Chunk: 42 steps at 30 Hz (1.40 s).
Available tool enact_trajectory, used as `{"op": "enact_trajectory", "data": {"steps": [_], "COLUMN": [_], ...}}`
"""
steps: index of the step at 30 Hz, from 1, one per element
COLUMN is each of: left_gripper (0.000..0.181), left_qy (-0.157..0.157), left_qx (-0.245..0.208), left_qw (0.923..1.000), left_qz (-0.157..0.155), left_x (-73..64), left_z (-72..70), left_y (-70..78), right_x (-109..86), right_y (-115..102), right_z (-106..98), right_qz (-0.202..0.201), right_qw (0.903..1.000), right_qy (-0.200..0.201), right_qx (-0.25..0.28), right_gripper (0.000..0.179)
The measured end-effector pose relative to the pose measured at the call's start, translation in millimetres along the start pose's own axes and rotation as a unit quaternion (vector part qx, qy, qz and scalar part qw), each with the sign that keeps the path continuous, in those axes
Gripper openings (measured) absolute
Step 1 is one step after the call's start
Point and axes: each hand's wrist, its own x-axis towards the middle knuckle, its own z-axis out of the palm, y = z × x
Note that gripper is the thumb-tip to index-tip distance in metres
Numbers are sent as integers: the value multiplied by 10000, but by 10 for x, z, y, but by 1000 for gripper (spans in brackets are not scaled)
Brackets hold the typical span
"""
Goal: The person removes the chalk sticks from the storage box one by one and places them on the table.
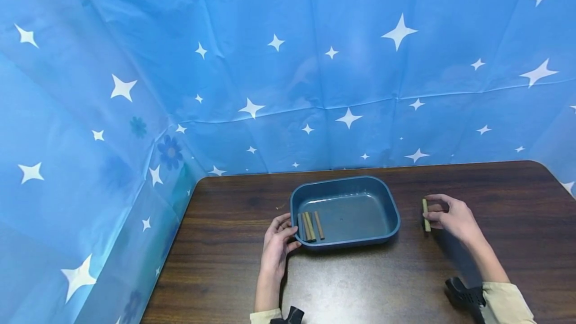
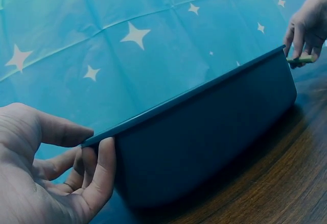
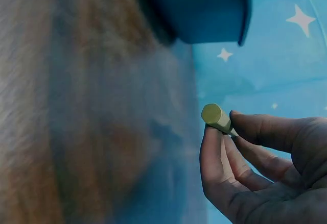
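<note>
Left hand (image 1: pixel 275 245) pinches the tray (image 1: pixel 353 217) rim, fingers curled. Right hand (image 1: pixel 454 216) pinches one stick (image 3: pixel 215 117). Other sticks (image 1: pixel 309 226) lie in the tray, near the left hand.

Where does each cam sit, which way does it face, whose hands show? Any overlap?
Head: on the person's head, facing forward and down over the table, tray and starry backdrop; left hand and right hand both show.
Left wrist: on that wrist, looking past the left hand along the tray's outer wall; right hand at the right edge.
Right wrist: on that wrist, looking past the right hand and its pinched stick, tray's outside at top; no left hand.
Shared: head and left wrist both show both hands.
</note>
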Motion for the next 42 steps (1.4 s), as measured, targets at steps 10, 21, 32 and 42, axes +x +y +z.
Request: {"op": "enact_trajectory", "data": {"steps": [10,21,32,42], "left_gripper": [43,41,42,42], "left_qy": [2,-6,-10,-37], "left_qx": [-27,-14,-12,14], "left_qw": [10000,10000,10000,10000], "left_qz": [-5,22,-29,-3], "left_x": [-11,-9,-25,-25], "left_z": [8,6,13,-1], "left_y": [12,9,28,35], "right_x": [24,93,65,-39], "right_y": [209,195,164,-29], "right_z": [16,60,131,159], "right_qz": [76,-133,-416,-751], "right_qw": [9999,9895,9829,9741], "right_qy": [58,429,674,1634], "right_qx": [-40,-1377,-1662,-1370], "right_gripper": [47,45,36,34]}}
